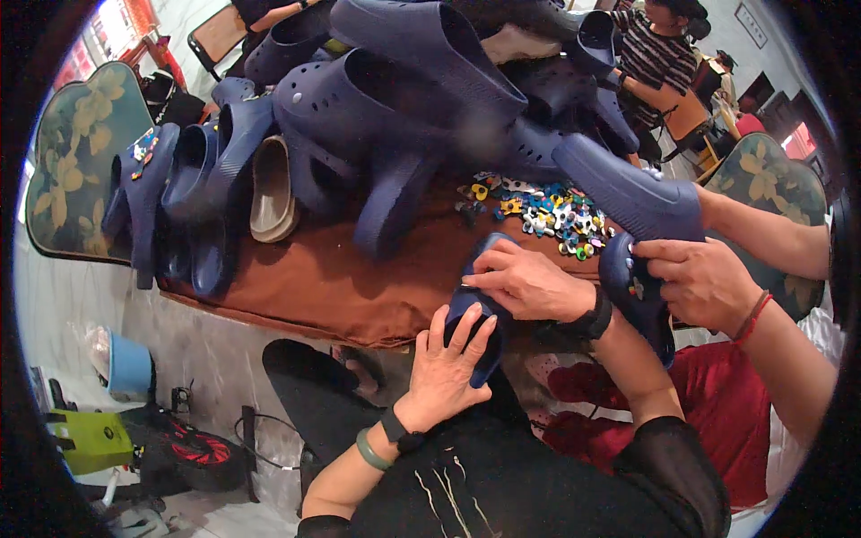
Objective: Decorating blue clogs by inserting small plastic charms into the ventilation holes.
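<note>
Both grips were closed on the same navy clog [480,305] low in the middle of the frame: the left hand [446,363] cupped it from underneath with fingers spread up over the toe, and the right hand [529,282] pinched down on its top edge from above. The clog sat right at the near edge of the desk [314,282], which had a brown cloth over it.

Biggest thing in view was the heap of navy clogs [395,99] piled across the upper middle, with a few more standing in a row at the upper left next to one beige clog [272,190]. Off to the right, another person in a red top had a hand [704,282] clamped on a second navy clog [632,224], tilted toe-down just beside my right wrist.

Between the pile and the hands, right of centre, was a scatter of little colourful shoe charms [552,211] lying loose on the cloth. On the floor at the lower left there was a light blue bucket [130,366].
</note>
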{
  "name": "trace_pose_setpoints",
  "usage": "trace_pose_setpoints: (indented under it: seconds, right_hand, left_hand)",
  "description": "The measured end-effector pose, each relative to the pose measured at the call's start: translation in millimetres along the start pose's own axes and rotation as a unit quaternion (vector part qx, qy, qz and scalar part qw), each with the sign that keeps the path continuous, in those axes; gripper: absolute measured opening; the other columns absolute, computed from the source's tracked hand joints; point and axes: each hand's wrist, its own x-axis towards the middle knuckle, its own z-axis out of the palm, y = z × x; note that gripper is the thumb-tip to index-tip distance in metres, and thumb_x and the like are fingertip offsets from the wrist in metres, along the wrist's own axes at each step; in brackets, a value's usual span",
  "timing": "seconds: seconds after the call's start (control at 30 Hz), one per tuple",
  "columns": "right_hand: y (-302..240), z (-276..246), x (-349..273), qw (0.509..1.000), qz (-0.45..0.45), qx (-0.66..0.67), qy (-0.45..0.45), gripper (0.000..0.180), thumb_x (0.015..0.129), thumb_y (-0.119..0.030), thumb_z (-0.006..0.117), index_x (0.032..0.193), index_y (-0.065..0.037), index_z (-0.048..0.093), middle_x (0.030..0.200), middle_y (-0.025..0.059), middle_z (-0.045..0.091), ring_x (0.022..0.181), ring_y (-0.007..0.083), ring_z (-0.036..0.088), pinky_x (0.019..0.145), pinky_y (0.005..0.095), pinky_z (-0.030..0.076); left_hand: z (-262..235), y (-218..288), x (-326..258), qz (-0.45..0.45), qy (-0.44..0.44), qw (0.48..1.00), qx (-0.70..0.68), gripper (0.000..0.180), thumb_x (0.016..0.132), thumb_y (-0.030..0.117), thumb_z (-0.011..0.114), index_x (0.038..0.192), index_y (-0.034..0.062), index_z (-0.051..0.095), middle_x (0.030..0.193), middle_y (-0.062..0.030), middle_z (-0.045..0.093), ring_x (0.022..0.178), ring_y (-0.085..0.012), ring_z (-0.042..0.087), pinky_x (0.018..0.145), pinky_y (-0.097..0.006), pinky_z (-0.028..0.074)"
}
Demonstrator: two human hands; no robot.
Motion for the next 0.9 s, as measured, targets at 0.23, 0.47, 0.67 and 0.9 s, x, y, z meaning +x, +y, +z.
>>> trace_pose_setpoints:
  seconds: [0.23, 0.47, 0.67, 0.9]
  right_hand:
    - [-13, -3, 6, 0.977, -0.081, -0.169, -0.105, 0.023, 0.072, -0.015, 0.065, 0.093, -0.005, 0.068, 0.102, 0.0042, 0.057, 0.098, 0.0234, 0.054, 0.078, 0.0369, 0.049]
    - [-12, 4, -1, 0.967, -0.106, -0.199, -0.121, 0.021, 0.073, -0.017, 0.064, 0.090, -0.005, 0.068, 0.097, 0.0043, 0.055, 0.096, 0.0209, 0.053, 0.079, 0.0349, 0.043]
    - [17, 11, -10, 0.988, 0.016, 0.143, 0.049, 0.029, 0.083, -0.005, 0.065, 0.111, -0.001, 0.066, 0.104, 0.0122, 0.060, 0.103, 0.0286, 0.057, 0.087, 0.0368, 0.047]
    - [35, 13, -49, 0.953, 0.144, 0.244, 0.112, 0.018, 0.091, -0.011, 0.066, 0.106, -0.002, 0.068, 0.103, 0.0090, 0.064, 0.103, 0.0239, 0.060, 0.090, 0.0339, 0.047]
  left_hand:
    - [2, -1, -1, 0.011, -0.014, 1.000, 0.015, 0.109, 0.055, 0.038, 0.084, 0.148, 0.0130, 0.033, 0.152, -0.0134, 0.025, 0.134, -0.0420, 0.026, 0.100, -0.052, 0.033]
    - [7, 0, -2, -0.014, -0.017, 1.000, 0.010, 0.123, 0.051, 0.039, 0.088, 0.151, 0.0094, 0.022, 0.152, -0.0182, 0.022, 0.134, -0.0418, 0.027, 0.100, -0.052, 0.033]
    - [7, 0, 1, -0.006, 0.001, 1.000, 0.004, 0.128, 0.051, 0.039, 0.088, 0.152, 0.0066, 0.016, 0.153, -0.0203, 0.019, 0.132, -0.0428, 0.029, 0.100, -0.052, 0.033]
    - [6, -1, -2, -0.009, -0.008, 1.000, 0.017, 0.130, 0.052, 0.038, 0.088, 0.153, 0.0071, 0.011, 0.153, -0.0228, 0.018, 0.131, -0.0440, 0.029, 0.100, -0.052, 0.034]
